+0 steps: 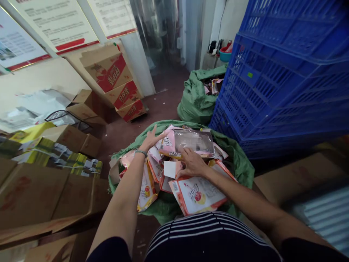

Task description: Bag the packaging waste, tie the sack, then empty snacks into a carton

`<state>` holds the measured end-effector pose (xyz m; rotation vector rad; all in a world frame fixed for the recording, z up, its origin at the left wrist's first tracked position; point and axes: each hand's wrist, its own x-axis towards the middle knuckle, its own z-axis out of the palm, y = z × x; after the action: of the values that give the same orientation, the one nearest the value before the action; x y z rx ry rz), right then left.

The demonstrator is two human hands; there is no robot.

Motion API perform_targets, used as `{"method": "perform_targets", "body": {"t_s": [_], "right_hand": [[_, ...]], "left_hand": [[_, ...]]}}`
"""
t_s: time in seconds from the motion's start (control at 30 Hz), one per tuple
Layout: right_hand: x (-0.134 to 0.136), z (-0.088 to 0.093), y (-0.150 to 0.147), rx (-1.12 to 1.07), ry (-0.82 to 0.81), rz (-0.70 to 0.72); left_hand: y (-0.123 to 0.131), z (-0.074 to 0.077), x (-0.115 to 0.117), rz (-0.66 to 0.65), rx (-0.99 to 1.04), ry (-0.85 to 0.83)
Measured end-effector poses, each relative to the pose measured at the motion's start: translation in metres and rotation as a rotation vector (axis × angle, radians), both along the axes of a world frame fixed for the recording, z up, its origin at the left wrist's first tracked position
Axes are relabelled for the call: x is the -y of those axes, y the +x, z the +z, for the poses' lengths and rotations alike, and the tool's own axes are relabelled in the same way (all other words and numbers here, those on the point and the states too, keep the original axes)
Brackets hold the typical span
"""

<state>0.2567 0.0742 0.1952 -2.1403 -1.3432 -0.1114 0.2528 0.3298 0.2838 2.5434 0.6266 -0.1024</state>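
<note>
A green woven sack [245, 171] stands in front of me, heaped with flat printed snack packages. My left hand [152, 140], a bracelet at its wrist, is open with thumb and fingers apart. Its fingertips reach the left end of a pink package with a clear window [195, 142] on top of the heap. My right hand [194, 162] lies open and spread at that package's near edge. Below its thumb is a white card-like piece [170, 169]. An orange-edged white package [197, 194] lies nearer to me, and a yellow-and-orange one [145, 191] is at the left.
Tall stacked blue crates [253, 91] rise close on the right. Behind stands another green sack [197, 98] with packages. Printed cartons [120, 85] are stacked by the wall. Brown boxes [32, 189] and yellow bundles [81, 163] fill the left.
</note>
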Motion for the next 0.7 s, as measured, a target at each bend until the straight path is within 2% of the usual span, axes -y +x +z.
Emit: {"method": "perform_targets", "body": {"t_s": [0.1, 0.2, 0.3, 0.37, 0.53, 0.7], "right_hand": [[-0.007, -0.005, 0.001, -0.002, -0.075, -0.005], [-0.006, 0.001, 0.001, 0.056, -0.17, 0.019], [0.007, 0.009, 0.01, 0.128, -0.228, 0.031], [0.02, 0.007, 0.018, 0.149, -0.26, 0.029], [0.033, -0.025, 0.027, 0.095, -0.368, 0.09], [0.004, -0.052, 0.035, 0.007, -0.406, 0.211]], "left_hand": [[0.026, 0.003, 0.015, -0.093, -0.03, 0.141], [0.035, -0.019, 0.036, -0.279, -0.115, 0.272], [0.021, -0.053, 0.049, -0.307, -0.152, 0.394], [0.005, -0.073, 0.051, -0.307, -0.136, 0.438], [-0.03, -0.108, 0.047, -0.346, -0.062, 0.479], [-0.048, -0.152, 0.037, -0.335, -0.087, 0.446]]}}
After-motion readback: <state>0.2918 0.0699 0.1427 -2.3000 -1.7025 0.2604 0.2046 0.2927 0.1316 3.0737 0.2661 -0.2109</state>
